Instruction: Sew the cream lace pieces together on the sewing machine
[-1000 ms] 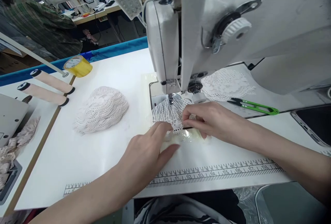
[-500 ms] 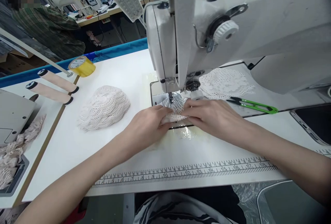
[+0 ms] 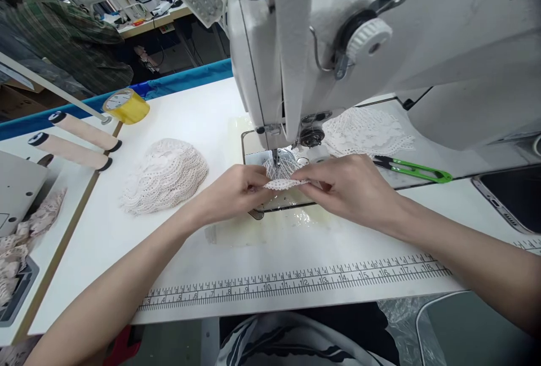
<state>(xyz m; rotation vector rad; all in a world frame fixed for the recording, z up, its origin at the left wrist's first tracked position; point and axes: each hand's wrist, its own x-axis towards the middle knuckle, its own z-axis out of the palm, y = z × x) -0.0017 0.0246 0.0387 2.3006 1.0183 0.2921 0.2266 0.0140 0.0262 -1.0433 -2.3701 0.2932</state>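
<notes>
A small white lace piece (image 3: 284, 184) is stretched between my two hands just in front of the sewing machine's needle and presser foot (image 3: 275, 157). My left hand (image 3: 236, 190) pinches its left end between thumb and fingers. Its right end is gripped by my right hand (image 3: 344, 185), fingers and thumb closed. The lace's far part runs under the presser foot over the metal needle plate (image 3: 253, 158). Behind my right hand, more white lace (image 3: 366, 132) lies on the machine bed, beside green thread snips (image 3: 416, 170).
Left of my hands sits a pile of lace pieces (image 3: 167, 177). Farther left are two thread cones (image 3: 71, 151) and a yellow tape roll (image 3: 127, 106). A phone (image 3: 511, 199) lies at right. A printed ruler (image 3: 296, 284) lines the front edge. A person in a plaid shirt (image 3: 63, 39) is behind.
My left hand has shifted left and its fingers have drawn back from the presser foot. The lace edge between my hands now shows more fully. The whole view has moved slightly.
</notes>
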